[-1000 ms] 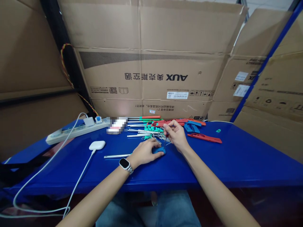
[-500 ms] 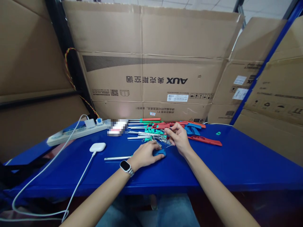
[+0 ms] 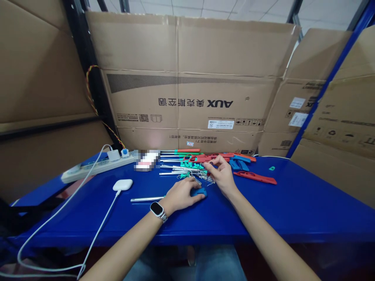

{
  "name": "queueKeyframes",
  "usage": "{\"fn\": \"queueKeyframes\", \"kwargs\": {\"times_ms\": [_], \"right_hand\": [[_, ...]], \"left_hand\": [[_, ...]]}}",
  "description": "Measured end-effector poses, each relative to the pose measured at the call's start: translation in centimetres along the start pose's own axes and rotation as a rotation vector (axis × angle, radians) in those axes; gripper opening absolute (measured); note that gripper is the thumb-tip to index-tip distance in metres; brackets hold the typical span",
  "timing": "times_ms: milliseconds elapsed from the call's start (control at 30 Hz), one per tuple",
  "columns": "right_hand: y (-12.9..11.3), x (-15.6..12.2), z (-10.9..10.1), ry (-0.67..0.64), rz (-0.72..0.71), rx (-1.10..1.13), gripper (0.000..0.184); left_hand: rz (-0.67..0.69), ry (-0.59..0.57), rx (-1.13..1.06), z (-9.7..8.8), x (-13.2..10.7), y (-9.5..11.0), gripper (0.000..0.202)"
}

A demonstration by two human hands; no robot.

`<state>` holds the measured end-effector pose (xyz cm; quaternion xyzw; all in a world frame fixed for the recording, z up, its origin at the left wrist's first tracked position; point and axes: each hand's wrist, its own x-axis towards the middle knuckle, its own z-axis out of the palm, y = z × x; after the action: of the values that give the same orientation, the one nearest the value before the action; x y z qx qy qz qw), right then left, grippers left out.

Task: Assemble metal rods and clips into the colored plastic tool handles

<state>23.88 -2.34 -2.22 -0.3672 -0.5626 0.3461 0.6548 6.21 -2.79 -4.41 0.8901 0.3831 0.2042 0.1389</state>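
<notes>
My left hand (image 3: 184, 194) rests on the table, fingers curled over a blue lighter handle half (image 3: 199, 192). A silver tube (image 3: 146, 199) sticks out to the left from under this hand, in line with the handle; their joint is hidden. My right hand (image 3: 222, 171) is raised just above and right of the handle, thumb and fingers pinched on a small dark part (image 3: 211, 163), too small to name. Behind both hands lie green plastic pieces (image 3: 190, 166), silver tubes (image 3: 168, 167) and thin metal bits in a loose pile.
Red lighter handles (image 3: 202, 158) and blue handle pieces (image 3: 239, 164) lie behind my right hand. One red handle (image 3: 255, 178) and a small green piece (image 3: 272, 168) are farther right. At left are a white earphone case (image 3: 122, 184), a cable and a power strip (image 3: 96, 169). Cardboard (image 3: 190, 47) walls the back.
The view has tilted up slightly, so everything sits a little lower. My left hand keeps its place on the blue handle; my right hand stays pinched close beside it, with only slight finger movement.
</notes>
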Motion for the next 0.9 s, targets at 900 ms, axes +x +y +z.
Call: {"fn": "queueKeyframes", "kwargs": {"times_ms": [900], "right_hand": [[1.4, -1.2, -7.5, -0.052, 0.283, -1.242, 0.024]], "left_hand": [[0.174, -0.023, 0.159, -0.4, -0.3, 0.2, 0.031]]}}
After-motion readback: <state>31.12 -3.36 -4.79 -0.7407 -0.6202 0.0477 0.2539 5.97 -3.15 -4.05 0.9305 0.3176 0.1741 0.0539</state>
